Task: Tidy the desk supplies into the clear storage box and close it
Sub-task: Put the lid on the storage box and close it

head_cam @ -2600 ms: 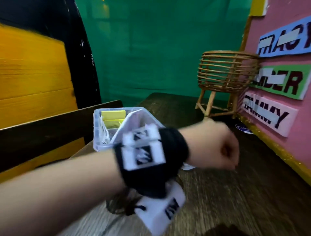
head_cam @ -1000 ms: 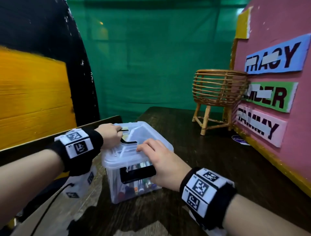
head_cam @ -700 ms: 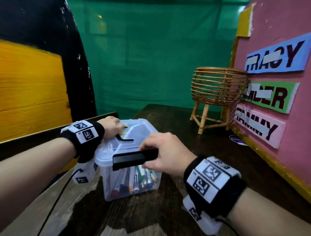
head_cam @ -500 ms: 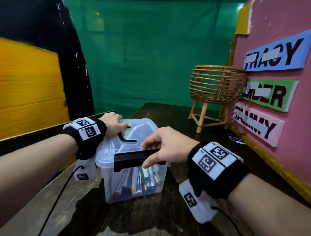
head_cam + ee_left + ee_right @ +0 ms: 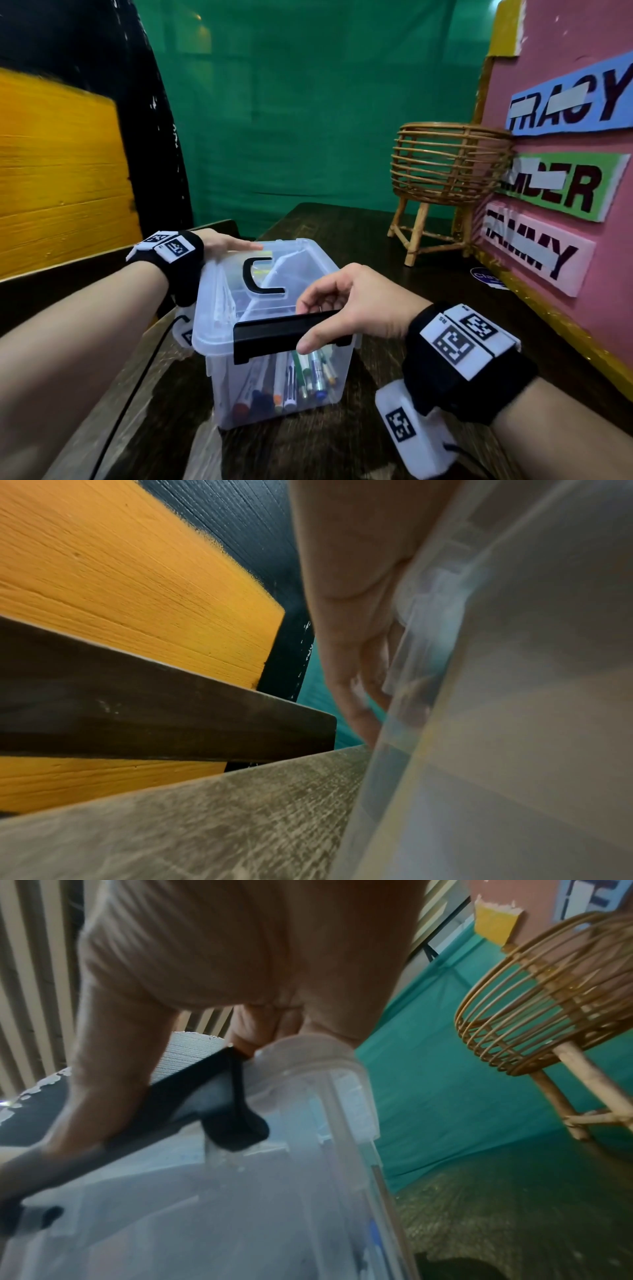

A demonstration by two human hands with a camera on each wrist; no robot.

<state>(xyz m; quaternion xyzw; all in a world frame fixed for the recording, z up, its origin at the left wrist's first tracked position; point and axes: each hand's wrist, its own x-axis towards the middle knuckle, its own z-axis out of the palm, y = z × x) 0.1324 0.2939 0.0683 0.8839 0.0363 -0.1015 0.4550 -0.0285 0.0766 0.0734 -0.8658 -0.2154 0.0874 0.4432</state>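
A dark, scuffed wooden counter [image 5: 342, 233] carries the clear storage box [image 5: 274, 387], which stands near its left edge with pens inside. A rattan basket stand [image 5: 445, 178] rests at the far right, against the pink board. A round sticker [image 5: 486, 277] lies near that board.

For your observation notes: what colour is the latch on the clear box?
Black; the latch shows best in the head view.

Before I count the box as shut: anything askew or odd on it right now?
One thing: the black front latch is swung up, level with the lid rim, not folded flat against the clear storage box. The right hand pinches it; the left hand rests on the lid's far edge. Pens are inside, nothing spilled.
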